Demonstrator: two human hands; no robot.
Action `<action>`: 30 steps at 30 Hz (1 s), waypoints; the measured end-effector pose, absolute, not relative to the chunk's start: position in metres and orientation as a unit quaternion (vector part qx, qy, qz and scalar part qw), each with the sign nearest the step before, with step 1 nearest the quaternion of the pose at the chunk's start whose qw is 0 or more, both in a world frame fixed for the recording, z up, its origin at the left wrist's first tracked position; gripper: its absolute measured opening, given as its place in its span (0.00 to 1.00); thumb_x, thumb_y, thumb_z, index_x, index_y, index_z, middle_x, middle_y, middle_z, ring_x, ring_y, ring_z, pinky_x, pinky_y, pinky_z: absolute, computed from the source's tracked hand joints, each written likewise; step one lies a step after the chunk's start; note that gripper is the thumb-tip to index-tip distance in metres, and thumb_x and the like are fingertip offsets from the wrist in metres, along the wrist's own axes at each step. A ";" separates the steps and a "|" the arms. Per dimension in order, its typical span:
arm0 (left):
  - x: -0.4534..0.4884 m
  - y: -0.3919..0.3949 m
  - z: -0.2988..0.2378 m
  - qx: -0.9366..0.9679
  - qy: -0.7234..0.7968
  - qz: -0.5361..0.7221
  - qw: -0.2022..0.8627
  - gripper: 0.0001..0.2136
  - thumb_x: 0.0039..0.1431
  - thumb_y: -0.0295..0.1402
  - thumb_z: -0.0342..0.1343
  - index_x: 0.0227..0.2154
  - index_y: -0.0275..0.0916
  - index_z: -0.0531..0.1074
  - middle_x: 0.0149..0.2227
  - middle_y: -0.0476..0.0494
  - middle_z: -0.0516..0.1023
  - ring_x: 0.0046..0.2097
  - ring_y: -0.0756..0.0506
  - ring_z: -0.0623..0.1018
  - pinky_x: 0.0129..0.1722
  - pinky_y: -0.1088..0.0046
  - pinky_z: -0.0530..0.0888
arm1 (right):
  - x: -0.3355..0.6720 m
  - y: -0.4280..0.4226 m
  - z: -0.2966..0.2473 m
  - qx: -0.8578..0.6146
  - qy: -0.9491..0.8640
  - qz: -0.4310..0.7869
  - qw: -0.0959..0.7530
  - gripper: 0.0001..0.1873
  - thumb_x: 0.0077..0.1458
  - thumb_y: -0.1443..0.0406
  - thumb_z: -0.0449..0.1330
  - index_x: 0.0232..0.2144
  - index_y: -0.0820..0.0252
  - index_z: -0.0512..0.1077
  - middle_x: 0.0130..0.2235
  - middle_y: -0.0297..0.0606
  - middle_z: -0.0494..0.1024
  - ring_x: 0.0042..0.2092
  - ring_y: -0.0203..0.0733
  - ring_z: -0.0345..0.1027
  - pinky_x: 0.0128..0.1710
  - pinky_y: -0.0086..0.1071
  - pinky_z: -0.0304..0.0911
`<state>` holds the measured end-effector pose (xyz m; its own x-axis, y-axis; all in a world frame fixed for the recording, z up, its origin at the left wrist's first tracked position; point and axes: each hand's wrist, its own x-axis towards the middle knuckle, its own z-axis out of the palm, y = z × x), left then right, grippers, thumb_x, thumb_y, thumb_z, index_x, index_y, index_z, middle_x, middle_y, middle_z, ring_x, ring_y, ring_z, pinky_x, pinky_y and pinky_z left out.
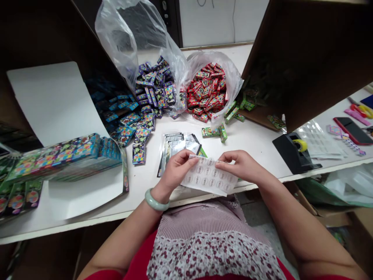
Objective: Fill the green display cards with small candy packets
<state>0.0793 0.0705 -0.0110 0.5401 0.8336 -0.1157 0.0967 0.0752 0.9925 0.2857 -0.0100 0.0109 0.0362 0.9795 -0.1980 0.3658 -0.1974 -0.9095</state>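
My left hand (175,170) and my right hand (239,166) both pinch a white sticker sheet (210,179) printed with rows of round labels, held over the near edge of the white table (256,144). The left fingers grip its upper left edge; the right fingers press its upper right corner. A green bangle (156,202) circles my left wrist. Just beyond the sheet lies a stack of clear plastic sleeves (178,147).
A clear bag of blue packets (151,91) and a bag of red packets (207,91) stand behind. Green packets (221,131) lie loose. A black tape dispenser (293,152) sits right, near a red phone (352,130). Filled display cards (64,155) rest left.
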 end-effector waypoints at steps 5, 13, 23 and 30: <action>0.079 0.069 -0.014 0.616 0.382 0.287 0.626 0.12 0.53 0.40 0.57 0.22 0.38 0.66 0.21 0.54 0.63 0.25 0.53 0.63 0.25 0.77 0.62 | 0.286 -0.011 0.007 -0.634 -0.492 0.493 0.336 0.12 0.46 0.57 0.63 0.20 0.59 0.74 0.21 0.33 0.73 0.23 0.34 0.63 0.21 0.27 0.57; 0.076 0.069 -0.018 0.608 0.374 0.284 0.640 0.11 0.54 0.39 0.57 0.23 0.37 0.67 0.21 0.54 0.64 0.25 0.53 0.64 0.25 0.78 0.62 | 0.283 -0.007 0.000 -0.628 -0.490 0.534 0.285 0.14 0.47 0.56 0.62 0.23 0.61 0.71 0.23 0.32 0.71 0.24 0.32 0.61 0.24 0.28 0.57; 0.073 0.100 -0.041 0.543 0.429 0.281 0.664 0.13 0.44 0.37 0.63 0.29 0.39 0.66 0.25 0.53 0.72 0.28 0.50 0.71 0.28 0.77 0.66 | 0.345 -0.024 -0.028 -0.655 -0.627 0.312 0.283 0.31 0.45 0.61 0.67 0.52 0.58 0.66 0.54 0.46 0.70 0.55 0.49 0.62 0.54 0.44 0.58; 0.083 0.118 -0.058 0.542 0.453 0.287 0.647 0.15 0.42 0.38 0.63 0.31 0.38 0.67 0.25 0.54 0.71 0.28 0.51 0.71 0.28 0.78 0.66 | 0.347 -0.053 -0.061 -0.624 -0.719 0.273 0.141 0.21 0.47 0.70 0.62 0.46 0.59 0.70 0.45 0.43 0.75 0.48 0.48 0.66 0.49 0.42 0.63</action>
<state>0.0832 0.1178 -0.0583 0.4255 0.8622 -0.2748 0.1191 0.2477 0.9615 0.3468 -0.0532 -0.0606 -0.1825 0.9735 -0.1375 0.8197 0.0735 -0.5680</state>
